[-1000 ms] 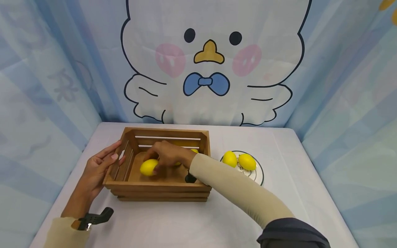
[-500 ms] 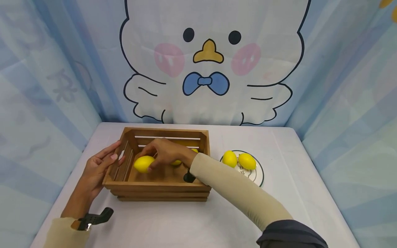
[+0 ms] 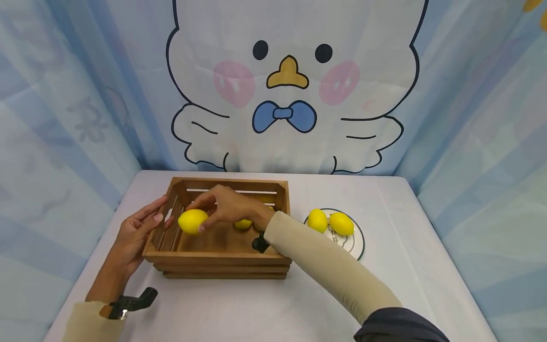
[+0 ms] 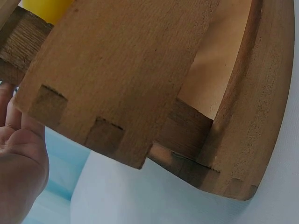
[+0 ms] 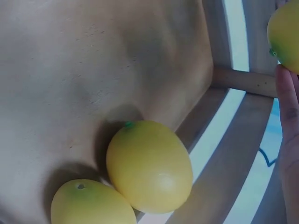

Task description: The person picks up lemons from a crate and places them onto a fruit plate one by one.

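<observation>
A table [image 3: 239, 308] is topped in white, marked with faint creases and rounded at the far corners. Two things are seen set directly on it. A wooden crate [image 3: 222, 266], built of slats, is stood upright left of the middle, its long sides laid roughly along the far edge. To the right, near the crate but apart, a round plate [image 3: 351, 241] is placed; it is edged with a dark line and partly hidden.

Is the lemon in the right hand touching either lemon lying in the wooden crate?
Apart. The right wrist view shows crate slats between the held lemon and both lying lemons.
</observation>
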A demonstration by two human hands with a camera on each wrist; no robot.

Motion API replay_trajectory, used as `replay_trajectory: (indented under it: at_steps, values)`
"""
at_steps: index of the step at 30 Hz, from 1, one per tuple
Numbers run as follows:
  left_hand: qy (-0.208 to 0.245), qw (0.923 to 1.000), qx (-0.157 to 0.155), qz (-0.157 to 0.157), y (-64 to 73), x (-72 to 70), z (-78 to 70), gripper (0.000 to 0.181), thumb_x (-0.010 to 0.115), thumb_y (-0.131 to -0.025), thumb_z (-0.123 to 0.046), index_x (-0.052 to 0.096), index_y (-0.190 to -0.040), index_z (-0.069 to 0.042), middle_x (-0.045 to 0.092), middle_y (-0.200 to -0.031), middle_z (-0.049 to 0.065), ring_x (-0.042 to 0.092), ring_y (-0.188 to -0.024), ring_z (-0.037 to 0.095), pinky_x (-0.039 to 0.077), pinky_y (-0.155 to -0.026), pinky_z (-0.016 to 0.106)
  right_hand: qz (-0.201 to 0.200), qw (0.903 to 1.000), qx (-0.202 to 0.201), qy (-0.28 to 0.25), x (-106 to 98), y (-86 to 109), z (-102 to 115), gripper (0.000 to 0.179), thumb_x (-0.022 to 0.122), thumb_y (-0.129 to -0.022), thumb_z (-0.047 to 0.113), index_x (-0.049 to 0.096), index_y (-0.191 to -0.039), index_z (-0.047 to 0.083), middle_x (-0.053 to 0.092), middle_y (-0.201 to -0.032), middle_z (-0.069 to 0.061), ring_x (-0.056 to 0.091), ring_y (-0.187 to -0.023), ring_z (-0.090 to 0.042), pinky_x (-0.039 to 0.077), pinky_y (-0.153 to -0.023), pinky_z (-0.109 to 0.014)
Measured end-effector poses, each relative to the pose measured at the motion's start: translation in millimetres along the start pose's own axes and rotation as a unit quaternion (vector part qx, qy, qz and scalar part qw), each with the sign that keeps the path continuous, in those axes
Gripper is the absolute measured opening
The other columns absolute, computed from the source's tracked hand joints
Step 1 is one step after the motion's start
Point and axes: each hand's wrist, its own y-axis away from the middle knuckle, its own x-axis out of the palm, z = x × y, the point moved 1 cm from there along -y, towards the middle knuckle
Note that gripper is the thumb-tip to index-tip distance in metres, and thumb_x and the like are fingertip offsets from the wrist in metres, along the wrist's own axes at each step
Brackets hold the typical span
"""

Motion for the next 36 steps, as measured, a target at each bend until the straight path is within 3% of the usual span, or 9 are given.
replay_trajectory:
  at_steps: [9, 15, 22, 36]
  values:
    - [-0.006, 1.0, -0.003, -0.002, 0.5, 0.7, -2.1, 0.056, 0.064, -0.107, -0.009, 0.048, -0.16, -0.015, 0.045, -0.167, -0.012, 0.061, -0.126, -0.011, 0.06, -0.101, 0.023, -0.022, 0.9975, -0.029, -0.061, -4.3, 0.3, 3.7, 0.053, 0.086, -0.089, 0.007, 0.069, -0.139, 0.006, 0.074, -0.134, -0.007, 0.069, -0.117, -0.01, 0.061, -0.105, -0.027]
    - [-0.009, 0.9999, -0.003, -0.007, 0.8, 1.6, -2.7, 0.057, 0.065, -0.106, -0.01, 0.048, -0.16, -0.014, 0.046, -0.166, -0.011, 0.061, -0.127, -0.009, 0.059, -0.102, 0.024, -0.028, 0.9967, -0.022, -0.073, -5.7, 0.7, 6.7, 0.052, 0.086, -0.09, 0.009, 0.069, -0.139, 0.007, 0.074, -0.133, -0.004, 0.069, -0.116, -0.009, 0.06, -0.105, -0.022]
    - [-0.001, 1.0, -0.005, -0.007, 1.1, 1.4, -3.7, 0.056, 0.065, -0.106, -0.009, 0.049, -0.16, -0.014, 0.04, -0.171, -0.007, 0.062, -0.127, -0.008, 0.059, -0.102, 0.023, -0.042, 0.9957, -0.028, -0.077, -7.0, 1.4, 9.3, 0.051, 0.085, -0.09, 0.008, 0.07, -0.139, 0.007, 0.075, -0.132, -0.007, 0.07, -0.115, -0.01, 0.061, -0.105, -0.026]
    - [-0.013, 0.9999, 0.0, -0.008, 0.5, 1.8, -2.0, 0.056, 0.066, -0.106, -0.01, 0.048, -0.159, -0.012, 0.051, -0.162, -0.015, 0.059, -0.128, -0.012, 0.06, -0.102, 0.022, -0.08, 0.988, -0.028, -0.129, -15.6, 5.1, 11.9, 0.051, 0.085, -0.091, 0.009, 0.07, -0.139, 0.009, 0.075, -0.134, -0.004, 0.072, -0.115, -0.014, 0.062, -0.105, -0.028]
